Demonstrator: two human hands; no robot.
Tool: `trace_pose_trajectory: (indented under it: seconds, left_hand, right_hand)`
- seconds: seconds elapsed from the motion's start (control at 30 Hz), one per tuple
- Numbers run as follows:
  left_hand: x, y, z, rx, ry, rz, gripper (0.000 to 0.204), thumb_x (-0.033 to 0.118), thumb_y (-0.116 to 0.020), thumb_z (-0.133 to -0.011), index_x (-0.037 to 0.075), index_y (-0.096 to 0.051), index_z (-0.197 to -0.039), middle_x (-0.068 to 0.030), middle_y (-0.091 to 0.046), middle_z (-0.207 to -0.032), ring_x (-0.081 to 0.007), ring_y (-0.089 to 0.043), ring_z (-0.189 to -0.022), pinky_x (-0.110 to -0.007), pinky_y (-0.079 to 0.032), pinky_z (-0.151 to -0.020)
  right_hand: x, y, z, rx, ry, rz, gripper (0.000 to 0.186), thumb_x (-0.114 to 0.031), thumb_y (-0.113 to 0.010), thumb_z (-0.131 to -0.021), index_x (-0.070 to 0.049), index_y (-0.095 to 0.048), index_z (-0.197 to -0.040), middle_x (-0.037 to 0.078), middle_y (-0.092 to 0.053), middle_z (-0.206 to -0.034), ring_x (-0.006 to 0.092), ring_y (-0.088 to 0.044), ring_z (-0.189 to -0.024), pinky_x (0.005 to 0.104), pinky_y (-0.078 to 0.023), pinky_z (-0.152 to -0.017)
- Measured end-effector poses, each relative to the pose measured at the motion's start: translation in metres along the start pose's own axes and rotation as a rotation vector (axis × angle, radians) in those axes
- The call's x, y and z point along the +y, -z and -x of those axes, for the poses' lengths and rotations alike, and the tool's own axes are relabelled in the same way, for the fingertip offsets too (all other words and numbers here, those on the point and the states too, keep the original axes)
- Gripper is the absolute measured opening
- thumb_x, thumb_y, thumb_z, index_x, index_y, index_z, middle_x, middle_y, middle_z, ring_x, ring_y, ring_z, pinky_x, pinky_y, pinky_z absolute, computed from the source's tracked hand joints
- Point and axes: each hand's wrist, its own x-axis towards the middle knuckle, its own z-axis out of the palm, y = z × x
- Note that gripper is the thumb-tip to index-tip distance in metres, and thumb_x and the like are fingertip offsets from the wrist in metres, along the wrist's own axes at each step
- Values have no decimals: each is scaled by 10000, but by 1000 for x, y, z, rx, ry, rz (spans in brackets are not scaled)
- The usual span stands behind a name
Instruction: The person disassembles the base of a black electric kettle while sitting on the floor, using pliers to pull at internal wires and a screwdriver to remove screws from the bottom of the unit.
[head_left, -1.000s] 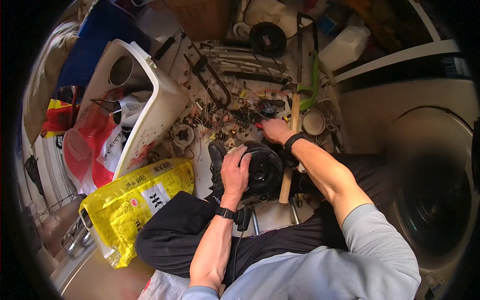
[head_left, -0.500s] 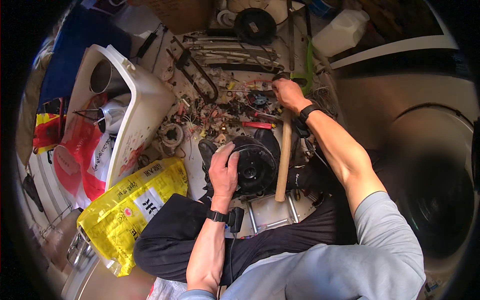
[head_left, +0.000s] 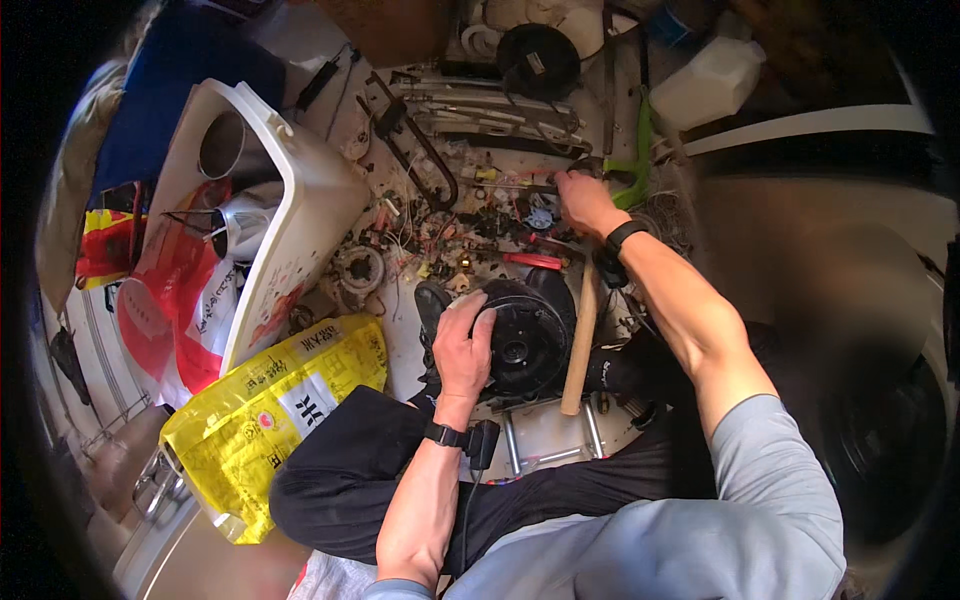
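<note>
A black round housing (head_left: 515, 347), like a motor or fan part, stands upright between my shoes. My left hand (head_left: 463, 350) is closed over its left rim, steadying it. Beside its right edge leans a wooden handle (head_left: 580, 340); a dark head seems to cross its upper end. My right hand (head_left: 588, 205) reaches beyond the housing, fingers drawn together near the end of a thin rod. What they pinch is hidden. That rod runs left toward a small yellow handle (head_left: 487, 174). A red-handled tool (head_left: 533, 260) lies just behind the housing.
Small scraps and wires (head_left: 435, 225) litter the floor ahead. Left stand a white bin (head_left: 325, 200) and a yellow printed bag (head_left: 270, 420). Metal rods (head_left: 490, 115), a black disc (head_left: 538, 62), a green-framed tool (head_left: 637, 165) and a white jug (head_left: 712, 85) lie farther back.
The view has shifted slightly. Against the floor, my right hand has moved a little left, toward the thin rod. The wooden handle's upper end has come nearer me. My left hand stays on the housing.
</note>
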Motion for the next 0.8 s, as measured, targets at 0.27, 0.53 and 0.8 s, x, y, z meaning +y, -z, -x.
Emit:
trace_pose_trajectory:
  seconds: [0.27,0.53,0.8]
  left_hand:
    - [-8,-1,3,41,-40,-16,334,295,-614,-1042,39,-751,-1207,-180,-745,-1230,-396,-663,-1183,-458,-508,-1042]
    - [-2,0,6,-49,-13,94,413,343,-538,-1068,7,-731,-1212,-229,-726,-1235,-440,-645,-1202,-483,-503,-1029]
    - [4,10,7,-35,-16,30,404,335,-571,-1049,31,-723,-1267,-235,-721,-1256,-433,-652,-1219,-464,-510,-1033]
  right_hand:
    - [-34,143,44,2,0,-176,334,-231,-621,-971,47,-634,-1154,326,-722,-1051,506,-697,-1016,569,-558,-870]
    - [-122,137,223,7,-10,-335,291,-244,-538,-1009,22,-639,-1074,351,-696,-879,525,-702,-894,578,-556,-834]
    - [-143,203,291,270,67,-325,231,-202,-655,-960,-46,-701,-1124,210,-689,-878,422,-692,-855,506,-559,-757]
